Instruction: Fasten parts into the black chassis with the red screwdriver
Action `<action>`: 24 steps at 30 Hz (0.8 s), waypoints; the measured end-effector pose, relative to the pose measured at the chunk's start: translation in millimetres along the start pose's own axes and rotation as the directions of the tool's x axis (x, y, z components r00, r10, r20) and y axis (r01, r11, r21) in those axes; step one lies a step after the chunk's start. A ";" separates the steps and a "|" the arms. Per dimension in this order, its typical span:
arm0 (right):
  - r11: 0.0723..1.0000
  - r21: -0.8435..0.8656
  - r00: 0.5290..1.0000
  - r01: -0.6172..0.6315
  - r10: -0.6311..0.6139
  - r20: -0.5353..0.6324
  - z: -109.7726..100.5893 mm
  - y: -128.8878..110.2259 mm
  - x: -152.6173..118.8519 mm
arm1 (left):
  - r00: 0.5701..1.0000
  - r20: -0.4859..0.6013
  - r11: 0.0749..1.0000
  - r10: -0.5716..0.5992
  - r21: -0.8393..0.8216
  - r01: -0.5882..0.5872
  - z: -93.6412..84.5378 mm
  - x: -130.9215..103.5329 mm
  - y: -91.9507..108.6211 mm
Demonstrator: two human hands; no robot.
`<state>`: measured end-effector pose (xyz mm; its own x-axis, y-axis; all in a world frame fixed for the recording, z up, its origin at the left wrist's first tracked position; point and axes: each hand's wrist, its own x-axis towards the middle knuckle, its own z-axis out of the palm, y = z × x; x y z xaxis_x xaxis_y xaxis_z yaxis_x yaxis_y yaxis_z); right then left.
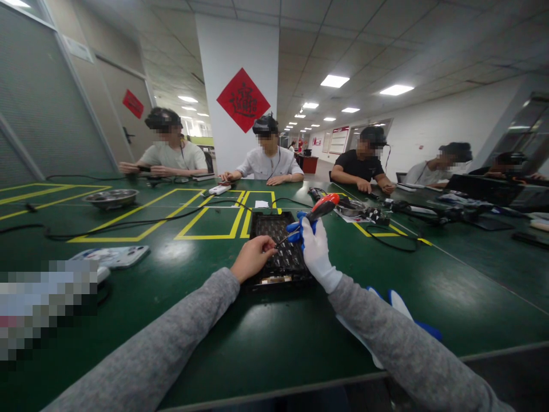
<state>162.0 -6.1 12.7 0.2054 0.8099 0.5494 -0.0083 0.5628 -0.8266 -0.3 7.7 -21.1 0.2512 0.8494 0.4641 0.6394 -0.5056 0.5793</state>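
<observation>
My right hand (316, 247), in a white glove with blue fingers, grips a screwdriver (325, 207) with a red and black handle. Its shaft slants down to the left, over an open black plastic case (295, 266) on the table in front of me. My left hand (254, 258) is bare, its thumb and fingertips pinched together by the screwdriver's tip above the case. What sits between those fingertips is too small to make out. Rows of small light marks or parts cover the inside of the case, partly hidden by both hands.
A spare white and blue glove (403, 306) lies beside my right forearm. To the left are a phone (114, 257) and a metal bowl (112, 198). Black cables (141, 222) cross the green table (193, 355). Several people sit along the far side, with tools and devices before them.
</observation>
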 end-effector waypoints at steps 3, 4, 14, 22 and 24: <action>1.000 -0.027 1.000 0.012 -0.012 0.009 0.1 2.3 0.0 | 1.000 0.002 1.000 0.003 0.004 -0.003 0.6 -0.1 -1.5; 0.999 -0.040 1.000 0.015 -0.015 0.010 0.0 2.2 -0.2 | 1.000 0.003 1.000 0.006 0.006 -0.006 1.0 0.0 -2.2; 0.981 -0.142 0.980 0.129 -0.105 0.167 -3.2 -11.7 -5.0 | 1.000 0.014 0.999 0.026 0.036 -0.026 1.7 -0.2 -2.8; 0.991 -0.108 0.996 0.083 -0.078 0.051 -3.4 -9.5 -3.1 | 0.999 0.038 1.000 -0.008 0.002 0.008 3.6 0.5 -4.9; 0.995 -0.074 0.998 0.067 -0.067 0.004 -4.3 -7.3 -1.6 | 0.999 0.035 1.000 -0.008 0.003 0.008 2.9 0.7 -3.5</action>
<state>166.0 -12.2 17.3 0.2013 0.7712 0.6040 0.0781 0.6020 -0.7947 -0.2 10.5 -24.7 0.2716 0.8580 0.4360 0.6431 -0.4988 0.5811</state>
